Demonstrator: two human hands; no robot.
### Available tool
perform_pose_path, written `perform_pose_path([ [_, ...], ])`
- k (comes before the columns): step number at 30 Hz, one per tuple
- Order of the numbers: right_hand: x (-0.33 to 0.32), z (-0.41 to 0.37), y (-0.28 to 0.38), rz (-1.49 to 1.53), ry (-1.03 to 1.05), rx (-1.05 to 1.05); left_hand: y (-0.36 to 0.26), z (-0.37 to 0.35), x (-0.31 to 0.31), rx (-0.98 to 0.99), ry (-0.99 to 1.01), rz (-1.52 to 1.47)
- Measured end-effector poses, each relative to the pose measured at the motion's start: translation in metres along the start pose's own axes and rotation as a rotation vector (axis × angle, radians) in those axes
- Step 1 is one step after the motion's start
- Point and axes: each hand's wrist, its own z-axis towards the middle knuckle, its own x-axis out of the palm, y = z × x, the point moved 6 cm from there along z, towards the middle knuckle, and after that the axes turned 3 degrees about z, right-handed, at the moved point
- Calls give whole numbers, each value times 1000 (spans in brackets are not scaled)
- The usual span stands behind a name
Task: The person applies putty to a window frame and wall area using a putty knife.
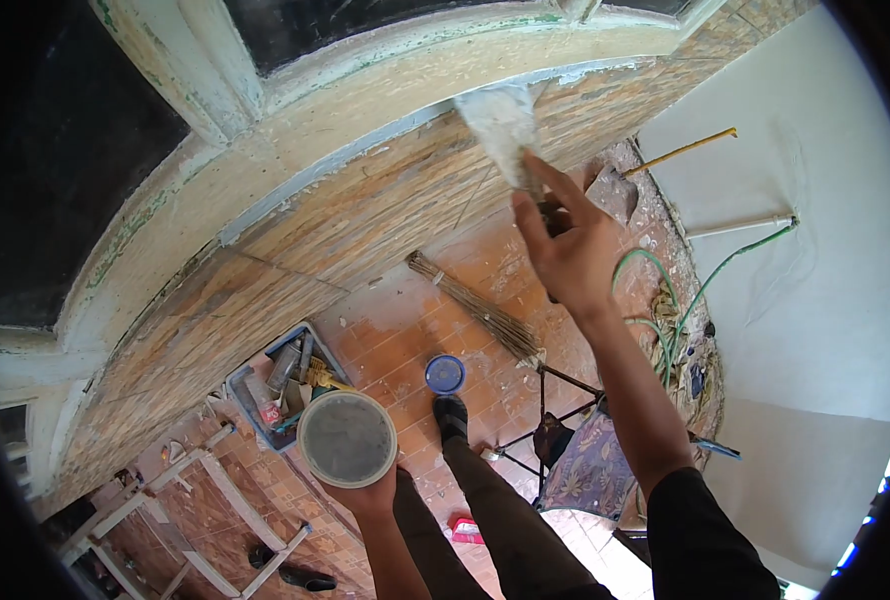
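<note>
My right hand (570, 250) grips a putty knife (497, 120), its wide blade smeared with pale filler. The blade rests against the joint where the curved cream window frame (315, 112) meets the stone-patterned wall tiles (395, 200). A whitish-grey strip of filler (325, 170) runs along that joint on both sides of the blade. Lower down, my left hand (367, 492) supports a round tub (347, 394) from beneath. Grey material shows inside its pale rim; the fingers under it are mostly hidden.
On the tiled floor are a tool crate (255, 415), a blue lid (445, 374) by my shoe and a stick broom (475, 305). A folding chair (590, 465), green hose (690, 300) and rubble lie right; a white frame (235, 500) lies left.
</note>
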Motion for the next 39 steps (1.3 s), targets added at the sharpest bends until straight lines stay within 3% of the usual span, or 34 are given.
perform_pose_path([
  [3, 40, 1, -13, 99, -42, -128, -1, 3, 1, 11, -21, -9],
  [6, 64, 5, -28, 4, -60, -266, -3, 2, 6, 10, -27, 13],
  [10, 34, 3, -25, -42, 48, -249, 0, 0, 10, -13, -31, 26],
  [13, 7, -13, -40, -84, 222, -80, 0, 1, 14, -55, 127, 50],
  [16, 0, -24, -14, -59, 41, -279, 2, 0, 21, -32, 72, 10],
  [23, 47, -4, 8, -151, 31, -241, 0, 2, 10, 13, -6, 41],
  [27, 15, 21, -14, -258, -49, -95, 4, -1, 11, 3, -4, 56],
  [31, -17, 50, -45, -274, -83, -100, 13, 2, 14, -39, -1, 7],
  [34, -42, 65, -63, -306, -121, 4, 17, 4, 20, -76, 128, 40],
  [37, -69, 67, -79, -303, -241, 105, 17, 5, 12, -27, -10, 20],
  [39, -71, 52, -71, -191, -233, 95, 17, 5, 17, -26, 8, 52],
])
